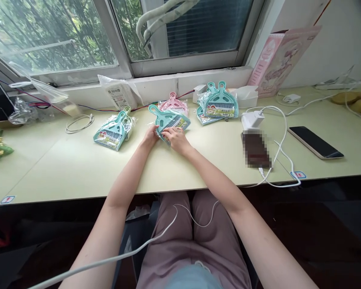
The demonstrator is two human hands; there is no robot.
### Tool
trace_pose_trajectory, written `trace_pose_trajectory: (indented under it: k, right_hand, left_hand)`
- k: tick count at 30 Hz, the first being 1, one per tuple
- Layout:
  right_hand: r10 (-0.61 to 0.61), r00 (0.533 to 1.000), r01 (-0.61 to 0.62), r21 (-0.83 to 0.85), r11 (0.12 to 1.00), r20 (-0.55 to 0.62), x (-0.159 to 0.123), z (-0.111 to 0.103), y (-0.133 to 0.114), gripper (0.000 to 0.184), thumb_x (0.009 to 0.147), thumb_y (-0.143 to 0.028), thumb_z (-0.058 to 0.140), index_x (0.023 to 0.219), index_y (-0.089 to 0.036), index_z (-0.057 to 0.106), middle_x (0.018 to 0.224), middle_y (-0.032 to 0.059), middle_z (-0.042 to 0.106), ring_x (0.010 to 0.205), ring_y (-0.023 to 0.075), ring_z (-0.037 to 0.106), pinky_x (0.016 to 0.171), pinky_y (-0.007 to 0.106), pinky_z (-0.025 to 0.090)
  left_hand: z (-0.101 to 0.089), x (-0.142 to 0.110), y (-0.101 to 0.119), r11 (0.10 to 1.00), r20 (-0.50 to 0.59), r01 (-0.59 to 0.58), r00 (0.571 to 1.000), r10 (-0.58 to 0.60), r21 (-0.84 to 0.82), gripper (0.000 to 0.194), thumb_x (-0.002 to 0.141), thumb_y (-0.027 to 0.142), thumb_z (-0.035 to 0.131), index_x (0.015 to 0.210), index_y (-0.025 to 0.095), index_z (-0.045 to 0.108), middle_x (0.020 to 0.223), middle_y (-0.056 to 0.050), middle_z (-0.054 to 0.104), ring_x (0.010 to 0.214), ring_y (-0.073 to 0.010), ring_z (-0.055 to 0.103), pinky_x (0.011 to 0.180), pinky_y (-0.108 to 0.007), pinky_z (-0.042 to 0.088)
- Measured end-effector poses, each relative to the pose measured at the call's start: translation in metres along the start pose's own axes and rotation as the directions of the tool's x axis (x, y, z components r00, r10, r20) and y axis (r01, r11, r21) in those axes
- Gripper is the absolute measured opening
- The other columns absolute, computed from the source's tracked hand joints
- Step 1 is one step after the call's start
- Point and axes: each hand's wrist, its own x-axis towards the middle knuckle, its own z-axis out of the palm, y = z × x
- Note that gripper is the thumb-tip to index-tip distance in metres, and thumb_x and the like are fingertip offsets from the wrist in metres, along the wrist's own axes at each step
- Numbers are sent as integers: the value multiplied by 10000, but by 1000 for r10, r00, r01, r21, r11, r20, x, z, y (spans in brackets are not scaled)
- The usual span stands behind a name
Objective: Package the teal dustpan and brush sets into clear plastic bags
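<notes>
Between my hands is a teal dustpan and brush set (168,119) in clear plastic wrap, tilted above the table. My left hand (151,135) grips its lower left edge, with the thumb side showing. My right hand (177,138) lies over the lower front of the pack, fingers bent against the wrap; the fingertips are partly hidden. Just behind it rests a pink dustpan set (173,105). Wrapped teal sets lie to the left (112,130), overlapping one another. More teal sets (219,104) are stacked at the back right.
To the right are a pixelated phone (256,149) on a charging cable, a white charger (252,119) and a dark phone (315,142). A pink box (284,60) stands by the wall. A coiled cable (80,123) lies left. A white cable (132,251) crosses my lap.
</notes>
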Motion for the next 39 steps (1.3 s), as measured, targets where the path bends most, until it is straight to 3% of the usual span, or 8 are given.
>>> trace_pose_trajectory:
  k: [3,7,10,15,21,29,33,39]
  right_hand:
    - [-29,1000,29,-43,999,-3,-2,-1,1,454,923,-44,369,1291,-195,588,1416,110,549,1317,267,442,1131,463,199]
    - [-4,999,8,-95,995,41,1,-2,6,343,942,-83,378,1152,-174,634,1279,137,605,1200,286,497,1003,413,321]
    - [18,999,-14,-121,993,32,1,-1,8,302,967,-133,392,1154,-174,626,1212,140,622,1147,290,512,939,398,351]
    - [-7,999,5,-56,998,-36,-1,7,2,291,993,-275,461,1242,-200,592,1355,122,565,1221,283,474,964,396,345]
    - [-63,995,63,11,998,78,4,14,-16,245,985,-218,445,1148,-169,622,1198,115,640,1105,261,520,923,352,366]
    - [27,999,-28,29,999,47,3,16,-16,198,968,-202,486,1062,-177,659,1171,134,640,1137,277,501,969,408,309]
    - [10,997,-13,40,999,76,4,11,-12,135,940,-214,566,981,-183,690,1218,129,631,1188,280,484,999,413,310]
    - [15,992,-23,67,997,122,3,3,-22,217,937,-183,577,1140,-183,653,1210,103,669,1135,254,552,958,390,320]
  left_hand:
    - [0,0,-2,999,-10,-35,999,35,-3,229,780,237,582,987,144,618,695,-3,650,557,-114,568,564,-237,471]
    - [2,-4,-1,998,-9,-60,998,60,-13,332,780,306,625,1074,151,614,696,-7,662,578,-150,603,569,-261,475]
    - [2,-7,2,999,-13,-31,999,30,-42,287,752,270,634,1014,154,617,689,-9,666,594,-170,628,569,-273,484]
    - [-5,-8,7,998,52,22,998,-19,-55,167,745,195,606,906,153,628,651,-2,660,527,-148,591,512,-265,453]
    - [-22,-3,8,998,111,49,992,-53,33,200,768,232,618,929,126,668,686,-45,693,586,-191,641,545,-294,468]
    - [-21,-3,8,997,201,14,979,-30,79,313,765,315,655,1020,135,651,743,-62,705,706,-250,697,646,-340,538]
    - [-23,-7,14,991,207,58,975,-82,120,253,795,292,628,996,141,654,677,-51,680,619,-221,665,579,-315,518]
    - [-29,-7,19,988,169,82,980,-104,134,132,814,239,603,895,143,642,617,-16,624,497,-148,571,496,-264,464]
